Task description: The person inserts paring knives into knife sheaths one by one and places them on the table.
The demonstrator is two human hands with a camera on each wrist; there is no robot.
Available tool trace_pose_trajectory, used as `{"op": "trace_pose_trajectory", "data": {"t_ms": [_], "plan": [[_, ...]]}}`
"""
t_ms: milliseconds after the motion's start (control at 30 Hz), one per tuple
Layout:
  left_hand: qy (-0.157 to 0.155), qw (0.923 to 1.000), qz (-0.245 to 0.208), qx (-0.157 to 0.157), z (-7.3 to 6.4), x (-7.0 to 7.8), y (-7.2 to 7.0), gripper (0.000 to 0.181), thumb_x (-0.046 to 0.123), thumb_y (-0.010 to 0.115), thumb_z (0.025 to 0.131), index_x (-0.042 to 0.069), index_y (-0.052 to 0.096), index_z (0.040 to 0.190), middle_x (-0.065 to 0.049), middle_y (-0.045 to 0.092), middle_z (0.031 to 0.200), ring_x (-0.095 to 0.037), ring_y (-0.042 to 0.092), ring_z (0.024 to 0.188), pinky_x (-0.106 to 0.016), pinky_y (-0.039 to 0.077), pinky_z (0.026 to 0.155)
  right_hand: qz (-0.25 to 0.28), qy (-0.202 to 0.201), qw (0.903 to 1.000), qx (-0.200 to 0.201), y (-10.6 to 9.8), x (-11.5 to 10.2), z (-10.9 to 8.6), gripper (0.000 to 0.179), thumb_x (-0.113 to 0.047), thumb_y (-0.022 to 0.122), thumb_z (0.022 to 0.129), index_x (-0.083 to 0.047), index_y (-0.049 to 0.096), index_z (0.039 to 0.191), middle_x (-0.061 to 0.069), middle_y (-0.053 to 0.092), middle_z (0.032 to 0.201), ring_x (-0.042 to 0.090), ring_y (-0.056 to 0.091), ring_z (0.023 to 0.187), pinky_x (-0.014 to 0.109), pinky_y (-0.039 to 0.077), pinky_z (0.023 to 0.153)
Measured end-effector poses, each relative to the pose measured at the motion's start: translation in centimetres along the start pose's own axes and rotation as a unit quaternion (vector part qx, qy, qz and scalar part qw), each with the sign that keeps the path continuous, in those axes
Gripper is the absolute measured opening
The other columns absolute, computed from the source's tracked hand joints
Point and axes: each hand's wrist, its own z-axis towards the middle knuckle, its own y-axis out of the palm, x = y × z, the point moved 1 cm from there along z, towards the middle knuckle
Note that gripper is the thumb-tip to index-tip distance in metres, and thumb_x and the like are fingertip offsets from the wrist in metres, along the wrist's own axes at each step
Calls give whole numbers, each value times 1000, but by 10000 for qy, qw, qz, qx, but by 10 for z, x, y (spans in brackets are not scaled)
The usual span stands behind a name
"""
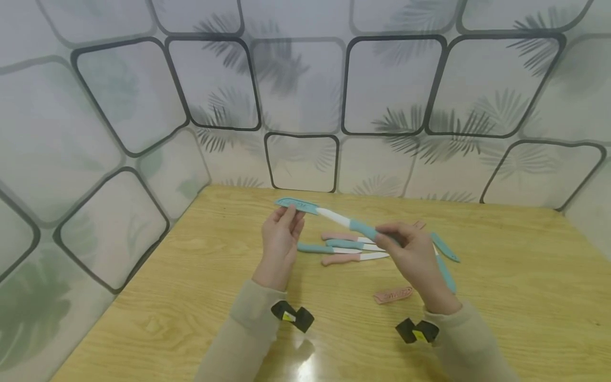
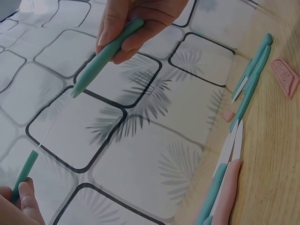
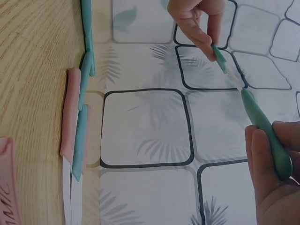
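Observation:
My left hand (image 1: 280,244) pinches a teal blade sheath (image 1: 305,207) between thumb and fingers. The right hand (image 1: 414,257) grips the teal handle (image 2: 101,65) of a white-bladed knife (image 1: 333,217). Its tip end sits inside the sheath's mouth, while a length of white blade shows between sheath and handle. Both are held up above the table. In the right wrist view, the sheath (image 3: 219,58) and handle (image 3: 260,119) line up roughly end to end. Beneath them lie several knives with teal handles (image 1: 345,244) and pink handles (image 1: 341,259), their white blades pointing right.
A pink sheath (image 1: 393,294) lies on the wooden table (image 1: 191,297) near my right wrist. Beyond that hand are a loose teal sheath (image 1: 445,247) and another teal-handled knife (image 1: 446,275), partly covered by the hand. A patterned wall (image 1: 305,90) borders the table's back and left.

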Motion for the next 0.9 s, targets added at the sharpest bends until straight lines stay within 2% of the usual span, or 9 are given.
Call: {"op": "trace_pose_trajectory", "data": {"t_ms": [300,533,900], "plan": [[44,9999,150,-59,0,-1,1,20,8,53,88,1,51,107,-6,58,91,-11,60,79,-20,47,76,-74,13,10000,-38,0,0,0,19,-7,62,83,5,62,97,15,63,89,4,60,73,18,49,64],[149,9989,370,-242,-2,-2,1,19,7,53,88,-1,52,105,-6,59,88,-10,61,77,-18,48,71,40,-32,10000,-81,0,1,0,19,-6,62,82,6,62,97,17,64,88,12,62,73,18,49,64],[163,9965,657,-500,-3,-8,1,21,7,56,86,-2,54,105,-6,61,85,-11,61,75,-19,49,70,156,42,9997,-193,0,2,-2,20,-7,61,83,6,61,97,16,63,90,7,61,75,19,49,67]]}}
